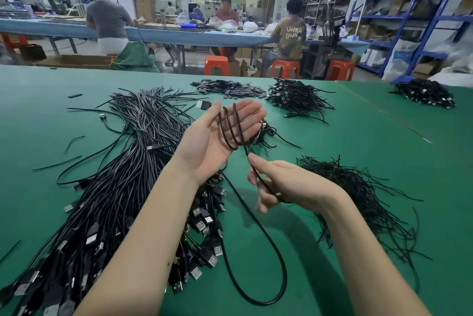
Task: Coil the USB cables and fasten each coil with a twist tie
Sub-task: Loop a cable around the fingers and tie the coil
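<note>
A plain green table (332, 239) fills the foreground. On it lies a large bundle of black USB cables (122, 162) with silver metal plugs. The cable (231, 128) looped around the left hand (217, 141) is glossy black with a faint brownish sheen. A heap of thin black twist ties (358, 192) sits to the right. Farther back are a pile of dark grey sleeves (227, 87) and black coiled cables (297, 96). Behind stand orange stools (216, 64), a light blue workbench (179, 32) and blue shelving (414, 21).
</note>
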`<state>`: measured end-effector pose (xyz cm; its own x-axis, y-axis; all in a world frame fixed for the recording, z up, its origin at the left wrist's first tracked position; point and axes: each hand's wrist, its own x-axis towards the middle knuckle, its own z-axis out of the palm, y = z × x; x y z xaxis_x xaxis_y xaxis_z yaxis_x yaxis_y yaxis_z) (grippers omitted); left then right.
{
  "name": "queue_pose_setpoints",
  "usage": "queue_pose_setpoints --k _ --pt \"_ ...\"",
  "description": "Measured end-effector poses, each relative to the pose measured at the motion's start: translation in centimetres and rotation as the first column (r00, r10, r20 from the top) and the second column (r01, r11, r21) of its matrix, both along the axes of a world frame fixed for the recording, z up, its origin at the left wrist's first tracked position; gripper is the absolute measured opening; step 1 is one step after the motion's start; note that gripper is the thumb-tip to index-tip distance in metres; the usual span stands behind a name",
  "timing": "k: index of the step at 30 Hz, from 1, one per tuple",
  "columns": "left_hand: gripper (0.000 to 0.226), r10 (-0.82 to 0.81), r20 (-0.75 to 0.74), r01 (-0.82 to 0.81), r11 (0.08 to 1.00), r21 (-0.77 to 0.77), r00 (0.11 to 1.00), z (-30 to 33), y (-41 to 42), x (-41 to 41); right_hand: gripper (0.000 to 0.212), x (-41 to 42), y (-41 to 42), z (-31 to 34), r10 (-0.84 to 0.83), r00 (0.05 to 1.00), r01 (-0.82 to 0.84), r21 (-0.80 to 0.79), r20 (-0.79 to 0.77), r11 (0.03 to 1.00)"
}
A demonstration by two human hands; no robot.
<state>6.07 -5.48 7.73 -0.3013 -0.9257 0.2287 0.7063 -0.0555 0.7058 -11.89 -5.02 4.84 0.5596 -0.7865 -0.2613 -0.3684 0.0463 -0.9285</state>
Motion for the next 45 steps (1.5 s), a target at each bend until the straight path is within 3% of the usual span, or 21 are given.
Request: queue_pose_setpoints --k 5,7,10,13,16,18,20,22,24,26,29,33,36,39,45 --pt "0.061 -0.074 -0.043 0.071 0.996 -0.062 0.996 0.3 0.3 1.0 0.082 -0.9 -0.6 -1.1 0.013 0.959 0.004 0.06 -0.282 0.998" --pt "0.058 -0.098 -0.016 0.097 0.993 -0.064 0.995 0.3 0.5 1.5 0.08 -1.1 -0.7 -1.8 -0.045 0.945 0.059 0.032 -0.325 0.998" --pt "0.053 -0.156 0.103 0.161 0.986 -0.048 0.982 0.2 1.0 2.2 0.045 -1.8 -1.4 -2.5 -0.241 0.963 0.243 -0.002 -0.118 0.97" --pt "0.048 -0.197 0.326 0.225 0.973 -0.051 0.925 -0.1 1.3 2.6 0.014 -2.8 -2.1 -1.6 -0.413 0.886 0.391 0.14 0.211 0.91" --pt "0.049 -0.21 0.549 0.26 0.966 -0.014 0.809 -0.6 1.0 2.3 0.016 -3.4 -2.1 -0.1 -0.562 0.649 0.426 0.367 0.514 0.827" --pt "0.053 -0.232 0.656 0.266 0.963 0.048 0.718 -1.2 0.6 1.6 0.019 -3.0 -1.8 0.9 -0.593 0.524 0.425 0.416 0.611 0.804" --pt "0.056 -0.222 0.721 0.232 0.969 0.087 0.656 -1.9 0.1 0.6 0.02 -2.1 -1.4 1.7 -0.561 0.519 0.453 0.349 0.646 0.821" --pt "0.055 -0.133 0.741 0.122 0.99 0.07 0.658 -2.5 -0.3 -0.4 0.019 -1.1 -1.0 2.2 -0.492 0.554 0.453 0.253 0.672 0.855" --pt "0.053 0.016 0.682 -0.045 0.999 0.025 0.731 -2.6 -0.6 -1.0 0.02 -0.4 -0.6 2.4 -0.398 0.61 0.414 0.153 0.685 0.898" --pt "0.053 0.129 0.518 -0.177 0.983 0.044 0.846 -2.4 -0.8 -1.1 0.022 0.0 -0.4 2.2 -0.307 0.68 0.344 0.079 0.666 0.935" --pt "0.055 0.161 0.252 -0.192 0.976 0.103 0.954 -1.7 -0.9 -0.9 0.024 0.5 -0.3 1.3 -0.198 0.779 0.236 0.015 0.595 0.972" --pt "0.052 0.131 0.051 -0.137 0.979 0.152 0.99 -1.3 -0.6 -1.5 0.023 0.8 -0.2 0.2 -0.125 0.869 0.158 -0.029 0.479 0.987" --pt "0.048 0.164 0.056 -0.172 0.969 0.175 0.985 -1.3 -0.6 -1.8 0.025 1.0 -0.1 -0.6 -0.137 0.916 0.179 -0.079 0.376 0.981" --pt "0.043 0.231 0.078 -0.242 0.947 0.21 0.97 -1.3 -0.6 -2.2 0.028 1.1 -0.3 -0.7 -0.226 0.862 0.256 -0.004 0.454 0.967" --pt "0.047 0.28 0.149 -0.297 0.949 0.107 0.948 -1.2 -0.4 -2.7 0.025 1.0 -0.8 -0.7 -0.315 0.747 0.295 0.134 0.586 0.946"
